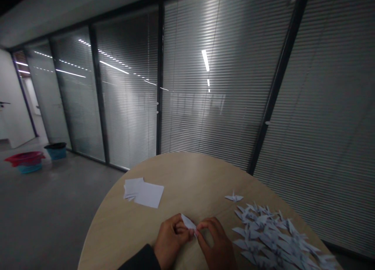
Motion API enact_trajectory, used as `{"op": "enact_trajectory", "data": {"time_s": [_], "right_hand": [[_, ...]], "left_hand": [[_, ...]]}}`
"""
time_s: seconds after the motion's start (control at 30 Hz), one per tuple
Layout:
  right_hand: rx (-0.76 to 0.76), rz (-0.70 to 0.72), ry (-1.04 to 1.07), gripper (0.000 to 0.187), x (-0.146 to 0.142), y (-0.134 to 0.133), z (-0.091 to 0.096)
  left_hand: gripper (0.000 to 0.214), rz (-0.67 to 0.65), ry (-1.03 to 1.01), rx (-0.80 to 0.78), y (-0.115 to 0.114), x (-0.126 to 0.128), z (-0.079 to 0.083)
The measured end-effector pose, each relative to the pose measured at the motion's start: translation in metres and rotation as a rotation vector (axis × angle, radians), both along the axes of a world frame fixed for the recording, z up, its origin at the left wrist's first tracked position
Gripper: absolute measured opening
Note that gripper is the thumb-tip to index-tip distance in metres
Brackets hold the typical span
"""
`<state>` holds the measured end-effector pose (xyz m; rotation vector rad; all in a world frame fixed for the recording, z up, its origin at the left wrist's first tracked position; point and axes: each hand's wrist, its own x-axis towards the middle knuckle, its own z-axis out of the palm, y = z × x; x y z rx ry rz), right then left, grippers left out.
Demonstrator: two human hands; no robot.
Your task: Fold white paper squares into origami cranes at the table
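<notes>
A small folded white paper piece [189,223] is pinched between both hands low over the round wooden table [187,176]. My left hand [170,240] grips its near left side with curled fingers. My right hand [217,242] pinches its right end with fingertips pressed together. A dark sleeve covers my left forearm.
A loose stack of white square sheets [143,192] lies on the table's left. A heap of several folded paper cranes [272,238] spreads at the right, one crane [234,197] apart. Glass walls with blinds stand behind. Red and blue bins [27,162] sit on the floor, left.
</notes>
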<state>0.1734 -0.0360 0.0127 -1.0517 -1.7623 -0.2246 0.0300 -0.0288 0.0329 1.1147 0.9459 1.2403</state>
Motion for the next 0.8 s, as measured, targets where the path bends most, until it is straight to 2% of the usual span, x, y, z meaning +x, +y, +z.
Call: {"op": "enact_trajectory", "data": {"time_s": [0.3,0.43,0.53,0.63,0.8], "right_hand": [[0.001,-0.057,-0.064,0.013,0.002,0.003,-0.009],[0.033,-0.064,-0.135,0.016,0.004,0.004,-0.008],[0.038,-0.070,-0.123,0.017,0.004,0.003,-0.005],[0.035,-0.082,-0.108,0.016,0.003,0.002,-0.005],[0.022,-0.092,-0.129,0.014,0.003,0.003,-0.009]], "left_hand": [[0.009,-0.023,0.117,0.062,0.003,-0.001,-0.009],[0.008,-0.100,0.033,0.080,0.003,0.002,-0.012],[0.019,-0.141,-0.033,0.085,0.003,0.003,-0.013],[0.027,-0.162,-0.067,0.087,0.003,0.003,-0.012],[0.029,-0.154,-0.090,0.068,0.002,0.002,-0.009]]}}
